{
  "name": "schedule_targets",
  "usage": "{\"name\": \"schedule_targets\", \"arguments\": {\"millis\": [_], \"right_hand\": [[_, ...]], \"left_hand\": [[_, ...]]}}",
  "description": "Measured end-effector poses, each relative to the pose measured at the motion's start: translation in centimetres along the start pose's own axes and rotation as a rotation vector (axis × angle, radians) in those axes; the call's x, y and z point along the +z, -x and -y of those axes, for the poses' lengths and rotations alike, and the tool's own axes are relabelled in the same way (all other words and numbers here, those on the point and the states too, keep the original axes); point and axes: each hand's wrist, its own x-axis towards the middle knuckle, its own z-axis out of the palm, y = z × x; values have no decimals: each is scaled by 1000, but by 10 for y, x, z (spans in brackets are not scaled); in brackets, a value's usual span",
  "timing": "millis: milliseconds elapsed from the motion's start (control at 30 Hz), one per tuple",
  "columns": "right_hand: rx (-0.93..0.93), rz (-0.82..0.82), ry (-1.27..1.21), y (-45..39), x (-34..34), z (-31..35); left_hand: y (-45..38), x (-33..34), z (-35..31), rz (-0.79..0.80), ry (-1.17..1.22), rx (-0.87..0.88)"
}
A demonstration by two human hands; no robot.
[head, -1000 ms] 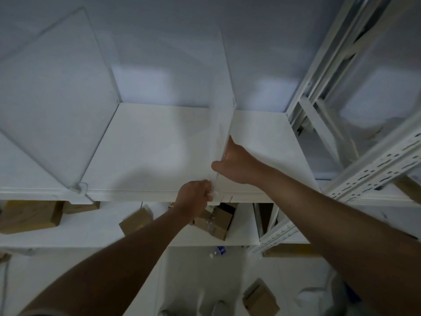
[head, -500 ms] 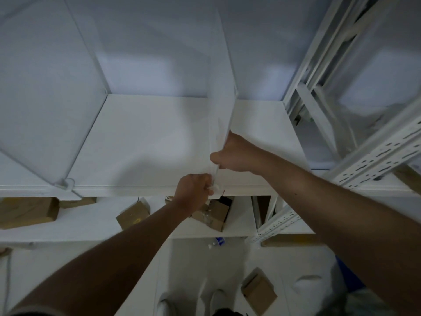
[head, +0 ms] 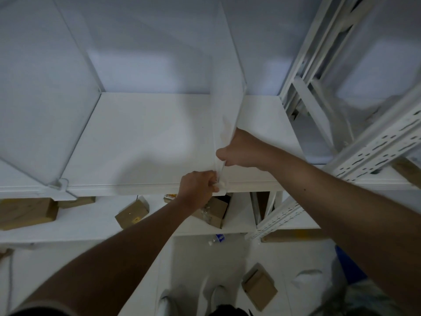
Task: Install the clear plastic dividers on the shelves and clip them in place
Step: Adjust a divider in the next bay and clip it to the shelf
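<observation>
Left divider (head: pixel 43 92) clipped. Second divider (head: pixel 224 99) upright on shelf (head: pixel 141 142), right hand (head: pixel 239 151) gripping; left hand (head: pixel 198 188) closed, pressing clip (head: pixel 222 184). Seating unconfirmed.

The shelf (head: pixel 145 142) is plain white, and the wall behind it a pale bluish white with a brighter patch of light. The divider (head: pixel 225 87) is clear, hazed milky where light catches it — the second divider (head: pixel 41 99) at the left looks the same. The clip (head: pixel 59 184) at its foot is whitish and see-through. The upright post (head: pixel 373 151) is white, patterned with rows of dark slots. Below sit cardboard boxes (head: pixel 133 213) — dull brown, one with a small yellow mark.
</observation>
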Motion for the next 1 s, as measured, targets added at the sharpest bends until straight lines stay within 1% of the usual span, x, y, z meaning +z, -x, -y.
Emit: {"name": "schedule_targets", "arguments": {"millis": [333, 633, 1000], "right_hand": [[-58, -18, -72, 8, -6, 1], [-25, 4, -78, 11, -7, 3], [-51, 25, -82, 17, -8, 7]], "left_hand": [[-3, 0, -4, -3, -13, -14], [-3, 3, -2, -15, -18, 15], [-2, 5, -7, -47, -22, 27]]}}
